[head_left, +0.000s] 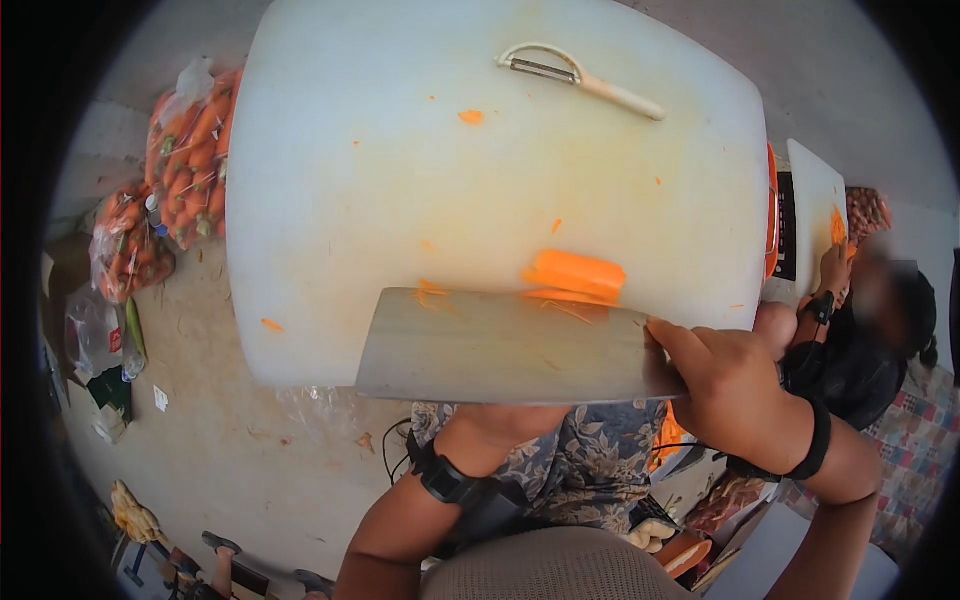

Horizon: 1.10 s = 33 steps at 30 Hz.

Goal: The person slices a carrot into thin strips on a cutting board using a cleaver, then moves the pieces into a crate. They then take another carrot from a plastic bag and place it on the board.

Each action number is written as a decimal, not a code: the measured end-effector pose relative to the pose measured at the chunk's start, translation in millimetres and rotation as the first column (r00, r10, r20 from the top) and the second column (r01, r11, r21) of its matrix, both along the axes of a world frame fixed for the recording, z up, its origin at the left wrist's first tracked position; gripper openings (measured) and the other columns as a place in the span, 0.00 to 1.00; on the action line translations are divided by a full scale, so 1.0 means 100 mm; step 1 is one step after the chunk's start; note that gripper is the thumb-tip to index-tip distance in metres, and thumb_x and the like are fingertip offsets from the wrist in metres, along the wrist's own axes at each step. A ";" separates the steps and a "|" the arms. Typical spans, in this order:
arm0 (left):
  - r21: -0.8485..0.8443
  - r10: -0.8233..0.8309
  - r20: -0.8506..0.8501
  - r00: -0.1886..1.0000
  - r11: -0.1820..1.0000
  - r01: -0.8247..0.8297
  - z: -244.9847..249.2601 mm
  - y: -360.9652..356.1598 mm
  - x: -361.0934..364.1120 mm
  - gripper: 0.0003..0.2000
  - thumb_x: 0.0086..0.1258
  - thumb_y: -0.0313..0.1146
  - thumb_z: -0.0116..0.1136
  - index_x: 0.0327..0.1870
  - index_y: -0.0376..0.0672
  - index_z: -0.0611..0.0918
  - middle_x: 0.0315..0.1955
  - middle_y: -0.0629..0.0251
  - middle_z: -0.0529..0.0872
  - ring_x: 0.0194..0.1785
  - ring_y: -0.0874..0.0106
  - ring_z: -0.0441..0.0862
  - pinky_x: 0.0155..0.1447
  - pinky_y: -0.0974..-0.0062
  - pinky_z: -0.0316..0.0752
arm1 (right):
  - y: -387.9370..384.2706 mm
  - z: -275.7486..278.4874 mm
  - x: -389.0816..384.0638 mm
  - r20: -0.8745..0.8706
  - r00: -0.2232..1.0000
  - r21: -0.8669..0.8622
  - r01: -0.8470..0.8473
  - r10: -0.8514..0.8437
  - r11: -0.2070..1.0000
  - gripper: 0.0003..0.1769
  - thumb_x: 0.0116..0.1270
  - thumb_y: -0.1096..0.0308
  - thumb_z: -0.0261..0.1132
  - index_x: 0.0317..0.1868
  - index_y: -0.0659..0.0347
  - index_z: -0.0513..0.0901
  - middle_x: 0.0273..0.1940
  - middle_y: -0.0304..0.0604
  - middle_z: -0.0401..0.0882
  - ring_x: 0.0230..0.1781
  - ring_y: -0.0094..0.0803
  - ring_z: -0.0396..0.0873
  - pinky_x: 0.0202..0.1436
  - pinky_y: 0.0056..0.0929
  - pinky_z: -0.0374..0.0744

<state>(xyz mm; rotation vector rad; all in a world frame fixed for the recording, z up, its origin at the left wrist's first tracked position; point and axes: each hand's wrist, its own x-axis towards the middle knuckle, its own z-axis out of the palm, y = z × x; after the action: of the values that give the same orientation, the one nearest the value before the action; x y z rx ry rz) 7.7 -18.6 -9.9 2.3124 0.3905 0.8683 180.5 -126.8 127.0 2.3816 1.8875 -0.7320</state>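
Observation:
My right hand [735, 390] is closed on the handle end of a wide cleaver [500, 350], its index finger lying along the blade. The blade is tilted flat toward me over the near edge of a white cutting board [400, 200], with thin orange shreds stuck to it. Just beyond its edge lies a cut piece of peeled carrot [585, 270], with thin slices beside it. My left hand [510, 424] is mostly hidden beneath the cleaver; only the part near the wrist shows, so its fingers cannot be seen. A white-handled peeler [625, 98] rests at the board's far side.
Clear bags of carrots [195, 165] stand on the floor at the left. Small carrot scraps [471, 117] dot the board. At the right, a co-worker [860, 320] reaches over another white board [815, 195] with orange shreds on it. Cut carrot [668, 435] shows below my right hand.

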 end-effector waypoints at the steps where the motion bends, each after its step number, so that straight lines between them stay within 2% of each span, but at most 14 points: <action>1: -0.233 -0.066 -0.003 0.998 0.970 0.064 -0.03 -0.02 -0.01 0.12 0.65 0.35 0.64 0.48 0.46 0.86 0.50 0.65 0.85 0.54 0.63 0.81 0.59 0.62 0.76 | -0.06 0.02 -0.01 0.026 1.000 0.026 -0.005 0.004 1.000 0.34 0.37 0.82 0.66 0.53 0.68 0.77 0.27 0.46 0.80 0.26 0.44 0.81 0.30 0.39 0.78; 2: -0.233 -0.071 -0.002 0.997 0.970 0.069 -0.14 -0.10 -0.03 0.12 0.65 0.35 0.64 0.48 0.46 0.86 0.50 0.65 0.85 0.54 0.63 0.81 0.59 0.62 0.76 | -0.11 0.05 -0.01 0.054 0.999 0.052 -0.007 0.004 0.999 0.35 0.36 0.82 0.66 0.53 0.68 0.78 0.27 0.46 0.80 0.25 0.43 0.81 0.30 0.39 0.78; 3: -0.533 -0.129 0.028 0.991 0.837 0.124 -0.27 -0.20 -0.07 0.13 0.65 0.35 0.65 0.50 0.44 0.85 0.51 0.63 0.84 0.54 0.62 0.81 0.59 0.64 0.76 | -0.15 0.06 0.00 0.055 0.999 0.053 -0.001 -0.002 0.999 0.35 0.36 0.82 0.66 0.53 0.68 0.78 0.27 0.46 0.80 0.25 0.43 0.81 0.30 0.39 0.78; 4: -0.775 -0.174 0.072 0.982 0.610 0.164 -0.37 -0.28 -0.10 0.15 0.65 0.36 0.66 0.52 0.42 0.84 0.52 0.61 0.84 0.54 0.61 0.81 0.58 0.65 0.76 | -0.17 0.08 0.01 0.061 0.998 0.075 -0.017 0.012 0.997 0.31 0.41 0.80 0.65 0.53 0.69 0.78 0.25 0.44 0.77 0.22 0.39 0.79 0.27 0.36 0.77; 5: -0.775 -0.178 0.071 0.981 0.610 0.166 -0.36 -0.25 -0.10 0.15 0.65 0.36 0.66 0.52 0.42 0.84 0.52 0.61 0.84 0.54 0.61 0.81 0.58 0.65 0.76 | -0.19 0.09 0.02 0.066 0.997 0.096 -0.033 0.027 0.995 0.28 0.45 0.77 0.64 0.52 0.69 0.79 0.22 0.41 0.75 0.19 0.36 0.77 0.25 0.34 0.76; 6: -0.483 -0.158 0.002 0.987 0.865 0.139 -0.36 -0.18 -0.13 0.17 0.66 0.37 0.66 0.53 0.43 0.84 0.53 0.61 0.84 0.54 0.62 0.81 0.58 0.65 0.76 | -0.21 0.09 0.03 0.064 0.998 0.096 -0.030 0.024 0.995 0.28 0.45 0.77 0.64 0.52 0.69 0.79 0.22 0.41 0.75 0.19 0.36 0.77 0.25 0.34 0.76; 7: -0.114 -0.113 -0.052 0.992 0.988 0.107 -0.35 -0.15 -0.15 0.18 0.66 0.38 0.66 0.55 0.43 0.83 0.54 0.60 0.83 0.55 0.62 0.81 0.59 0.65 0.76 | -0.24 0.09 0.03 0.078 0.997 0.090 -0.030 0.023 0.995 0.28 0.45 0.77 0.64 0.52 0.70 0.79 0.22 0.41 0.75 0.19 0.36 0.77 0.25 0.34 0.76; 11: -0.052 -0.099 -0.005 0.995 0.994 0.098 -0.32 -0.14 -0.16 0.19 0.65 0.39 0.67 0.55 0.43 0.83 0.54 0.61 0.84 0.55 0.62 0.81 0.59 0.64 0.76 | -0.22 0.10 0.05 0.084 0.996 0.052 -0.029 0.024 0.998 0.27 0.46 0.76 0.64 0.51 0.69 0.79 0.22 0.41 0.74 0.19 0.37 0.77 0.24 0.35 0.75; 13: -0.174 -0.137 -0.040 0.990 0.976 0.128 -0.34 -0.18 -0.18 0.21 0.74 0.42 0.54 0.64 0.43 0.78 0.62 0.58 0.78 0.60 0.62 0.79 0.59 0.62 0.78 | -0.20 0.10 0.06 0.074 0.997 0.031 -0.017 0.014 0.999 0.26 0.46 0.76 0.64 0.51 0.68 0.78 0.22 0.41 0.73 0.19 0.37 0.76 0.23 0.35 0.75; 16: -0.258 -0.162 -0.062 0.985 0.956 0.141 -0.31 -0.18 -0.28 0.19 0.72 0.41 0.56 0.60 0.45 0.79 0.60 0.60 0.79 0.59 0.62 0.79 0.59 0.62 0.78 | -0.19 0.08 0.06 0.062 0.998 0.010 0.003 -0.004 1.000 0.25 0.46 0.76 0.64 0.50 0.67 0.78 0.22 0.41 0.73 0.18 0.38 0.76 0.22 0.36 0.73; 22: -0.241 -0.163 -0.106 0.981 0.961 0.134 -0.16 -0.10 -0.43 0.14 0.68 0.38 0.59 0.53 0.48 0.83 0.55 0.63 0.82 0.58 0.64 0.79 0.60 0.62 0.77 | -0.17 0.05 0.07 0.057 0.998 0.001 0.011 -0.011 1.000 0.25 0.46 0.76 0.65 0.49 0.66 0.77 0.21 0.41 0.72 0.18 0.38 0.76 0.21 0.36 0.73; 27: -0.081 -0.129 -0.099 0.987 0.989 0.121 -0.02 -0.02 -0.31 0.11 0.65 0.36 0.61 0.47 0.50 0.85 0.50 0.66 0.84 0.56 0.65 0.79 0.60 0.62 0.76 | -0.10 0.07 0.05 0.036 0.999 0.007 0.022 -0.022 1.000 0.20 0.47 0.76 0.64 0.45 0.65 0.77 0.20 0.41 0.72 0.17 0.39 0.76 0.21 0.36 0.73; 32: 0.185 -0.045 -0.066 0.997 0.981 0.057 0.07 0.05 -0.02 0.08 0.62 0.35 0.63 0.42 0.52 0.87 0.47 0.69 0.86 0.55 0.66 0.79 0.61 0.62 0.75 | 0.13 0.04 -0.02 0.066 0.997 -0.085 0.032 -0.026 0.996 0.09 0.52 0.76 0.62 0.34 0.61 0.73 0.19 0.44 0.74 0.17 0.42 0.77 0.22 0.39 0.75; 33: 0.245 0.039 -0.033 0.999 0.969 -0.030 0.07 0.04 0.03 0.07 0.60 0.34 0.63 0.39 0.54 0.88 0.46 0.71 0.85 0.53 0.68 0.79 0.60 0.64 0.76 | 0.17 0.02 -0.02 0.064 0.998 -0.077 0.032 -0.027 0.997 0.09 0.52 0.76 0.62 0.34 0.61 0.73 0.19 0.44 0.74 0.17 0.42 0.77 0.22 0.39 0.75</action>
<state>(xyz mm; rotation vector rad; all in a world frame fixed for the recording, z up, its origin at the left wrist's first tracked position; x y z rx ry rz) 11.1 -14.7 -2.5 2.5581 0.3570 0.9364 178.9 -109.5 129.0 2.3607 1.7703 -0.7103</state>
